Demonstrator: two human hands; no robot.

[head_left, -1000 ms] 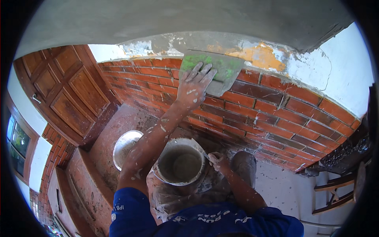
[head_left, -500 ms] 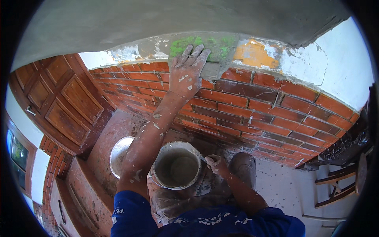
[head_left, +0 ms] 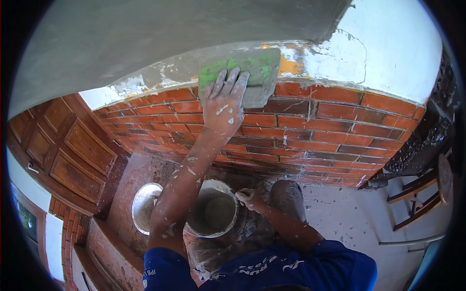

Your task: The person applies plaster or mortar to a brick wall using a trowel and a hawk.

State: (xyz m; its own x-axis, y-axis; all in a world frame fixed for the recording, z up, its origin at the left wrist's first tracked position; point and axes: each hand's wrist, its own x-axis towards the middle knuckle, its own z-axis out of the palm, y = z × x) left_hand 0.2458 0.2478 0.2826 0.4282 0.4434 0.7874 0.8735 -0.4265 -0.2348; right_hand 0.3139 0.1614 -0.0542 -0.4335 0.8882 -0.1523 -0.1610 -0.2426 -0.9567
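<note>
My left hand (head_left: 224, 104) reaches up the wall and lies over a mortar-smeared green plastering float (head_left: 264, 72), its fingers bent on the float's back. The float rests against the plaster band just above the brick wall (head_left: 330, 128), its lower edge over the top bricks. My right hand (head_left: 251, 199) is low, closed at the right rim of a bucket (head_left: 236, 213) with grey mortar inside. It seems to grip that rim, though its fingertips are partly hidden. Dried splashes of mortar spot my left hand and forearm.
A second, white bucket (head_left: 137, 213) stands left of my forearm. Smooth grey plaster (head_left: 170, 29) spreads above; cracked white paint (head_left: 388, 53) lies right of it. There is a wooden door (head_left: 73, 145) at the left, steps (head_left: 109, 247) below it, and a wooden chair (head_left: 422, 194) at the right.
My left hand and the float sit slightly further left and lower in view, still against the wall. My right hand stays at the bucket's rim. The whole view has shifted.
</note>
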